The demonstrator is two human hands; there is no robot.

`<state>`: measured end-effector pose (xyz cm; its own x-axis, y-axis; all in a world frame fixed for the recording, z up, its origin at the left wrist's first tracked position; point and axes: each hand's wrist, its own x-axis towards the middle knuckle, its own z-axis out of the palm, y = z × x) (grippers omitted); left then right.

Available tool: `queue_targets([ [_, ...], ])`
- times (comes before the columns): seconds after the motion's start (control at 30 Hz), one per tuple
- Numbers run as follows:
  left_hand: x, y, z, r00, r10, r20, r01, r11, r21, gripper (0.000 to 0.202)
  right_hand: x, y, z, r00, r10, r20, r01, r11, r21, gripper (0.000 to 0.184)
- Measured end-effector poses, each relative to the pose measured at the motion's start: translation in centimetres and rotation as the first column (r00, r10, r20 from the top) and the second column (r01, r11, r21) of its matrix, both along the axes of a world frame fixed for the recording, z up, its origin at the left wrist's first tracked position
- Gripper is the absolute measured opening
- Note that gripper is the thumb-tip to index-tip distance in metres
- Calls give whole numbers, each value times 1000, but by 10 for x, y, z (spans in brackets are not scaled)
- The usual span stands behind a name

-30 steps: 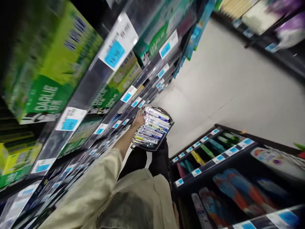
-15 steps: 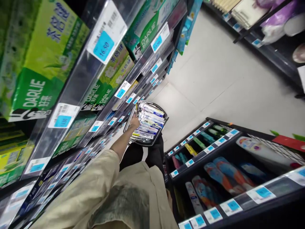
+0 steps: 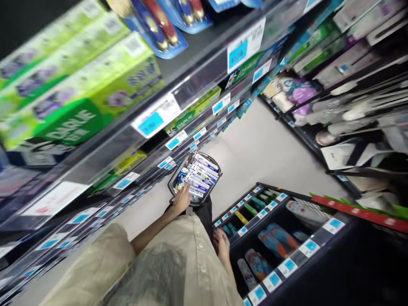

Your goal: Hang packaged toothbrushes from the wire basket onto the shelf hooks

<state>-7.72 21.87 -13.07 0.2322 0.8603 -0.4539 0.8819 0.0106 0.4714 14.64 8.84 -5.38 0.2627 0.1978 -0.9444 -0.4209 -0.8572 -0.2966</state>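
Note:
A dark-rimmed shopping basket [image 3: 217, 183] is low in front of my legs, packed with several slim toothbrush packs [image 3: 204, 172]. My left hand [image 3: 181, 199] reaches over the basket's near left side. Its fingers are drawn together down at the packs; blur hides what they hold, if anything. Blue packaging [image 3: 180, 176] lies in the basket's left part, just beyond these fingers. Down at my right side, my right hand [image 3: 221, 242] hangs beside the low shelf unit [image 3: 244, 229]. Its fingers are loosely bent and apart, with nothing seen in them.
A tall shelf with green toothpaste boxes [image 3: 86, 114] and price tags [image 3: 156, 119] runs close along my left. Toothbrush blister packs [image 3: 162, 25] lie on it. The low unit on my right holds bottles and packages. Pale floor [image 3: 248, 153] leads to another rack [image 3: 306, 140].
My left hand has moved from the basket's left handle side to its near side, above the packs. My right hand has come into fuller view. The camera has turned, showing more of the far rack.

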Motion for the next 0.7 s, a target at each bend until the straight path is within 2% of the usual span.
queue_targets([
  [0.07, -15, -12, 27, 998, -6, 67, 0, 996, 95, 49, -19, 14, 0, 999, -34, -40, 36, 998, 53, 28],
  [0.13, -31, -25, 54, 988, -46, 148, 6, 967, 255, 46, -44, 36, 3, 986, -25, -165, 44, 993, 111, 31],
  [0.23, -57, -46, 89, 955, -220, 199, 91, 855, 511, 42, -84, 72, 19, 932, 19, -362, 67, 972, 223, 41],
  [0.33, -80, -71, 114, 903, -403, 147, 214, 720, 660, 40, -117, 99, 47, 891, 63, -449, 159, 884, 440, 45],
  [0.4, -92, -87, 123, 882, -456, 121, 261, 685, 680, 39, -131, 106, 68, 911, 97, -401, 154, 822, 549, 49],
  [0.47, -99, -100, 128, 870, -468, 153, 277, 722, 634, 41, -138, 106, 85, 932, 145, -332, 94, 788, 608, 52],
  [0.53, -102, -107, 130, 858, -424, 289, 219, 812, 541, 41, -139, 101, 96, 938, 192, -287, 40, 764, 644, 51],
  [0.6, -100, -108, 132, 823, -307, 478, 83, 898, 433, 33, -139, 94, 103, 938, 219, -268, 13, 751, 660, 49],
  [0.67, -96, -104, 136, 762, -172, 625, -41, 949, 312, 24, -139, 87, 108, 938, 222, -266, 12, 747, 665, 47],
  [0.7, -95, -101, 139, 726, -124, 676, -61, 968, 242, 22, -138, 84, 109, 939, 215, -269, 20, 745, 667, 47],
])
